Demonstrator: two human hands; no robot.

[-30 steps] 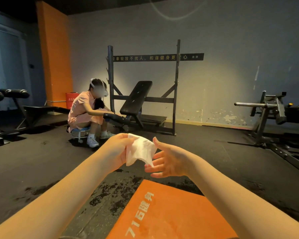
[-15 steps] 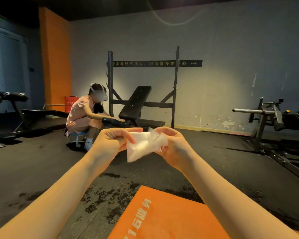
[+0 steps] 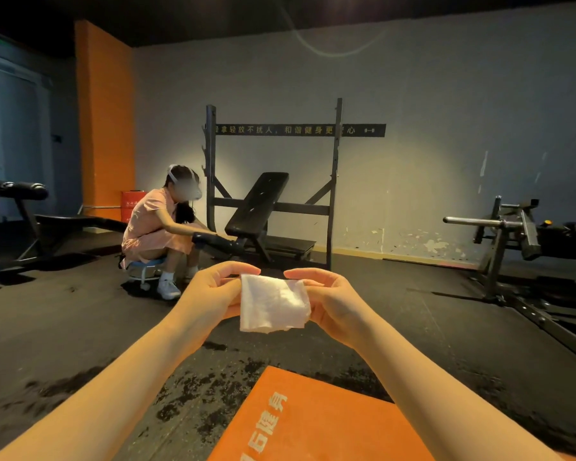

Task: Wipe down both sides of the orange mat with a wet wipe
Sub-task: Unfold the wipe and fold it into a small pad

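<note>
Head view. The wipe [image 3: 273, 306] hung in the air between both hands, partly opened. The left hand [image 3: 212, 294] pinched its left edge with curled fingers. The right hand [image 3: 333, 297] pinched its upper right corner in the same way. The mat [image 3: 316, 424] lay flat on the floor [image 3: 64, 327] below and nearer than the hands, untouched, with its white print facing up. Its near part was cut off by the frame.

Hazards, as judged. The lower edge of the wipe hung free. A slackened pinch on either side would probably let it drop to the floor, where it would pick up grit. If it went down in this partly opened state, it would cover only a narrow strip per pass. Dark patches [image 3: 210, 390] marked the floor just beside the left edge of the mat. Turning the mat over onto them would likely soil the face just cleaned.

Edges and room. The far corner of the mat pointed away from the wearer, and its right edge ran under the right forearm. Open floor lay beyond that corner and to the left. A person [image 3: 157, 224] on a stool [image 3: 143, 271], the bench [image 3: 256, 204] and the machine [image 3: 506, 234] all stood well apart from the mat. The mat seemed to have space to be flipped.
</note>
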